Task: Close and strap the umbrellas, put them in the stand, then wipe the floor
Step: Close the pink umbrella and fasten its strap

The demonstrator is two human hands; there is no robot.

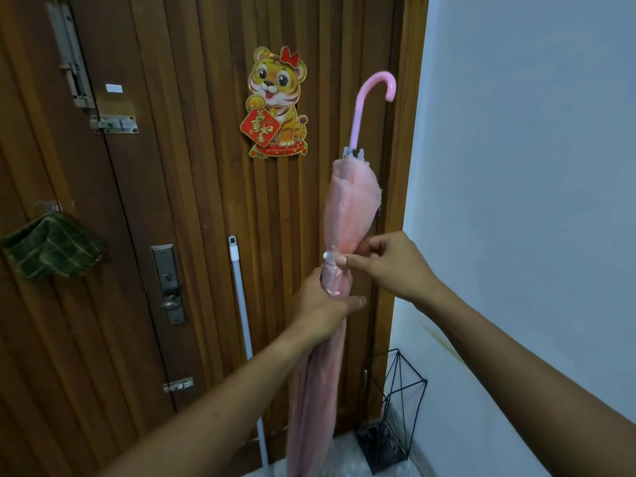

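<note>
A closed pink translucent umbrella (347, 204) stands upright in front of the wooden door, its curved pink handle (373, 94) at the top and its tip down near the floor. My left hand (321, 304) is wrapped around the folded canopy at its narrow middle. Just above it, my right hand (389, 266) pinches the clear strap with its white snap (329, 257) against the canopy. The black wire umbrella stand (395, 414) sits on the floor at the lower right, beside the door frame.
A white mop pole (242, 325) leans on the door left of the umbrella. A green checked cloth (51, 251) hangs on a hook at the left. A tiger decoration (275, 105) is stuck on the door. A pale wall (533, 166) fills the right.
</note>
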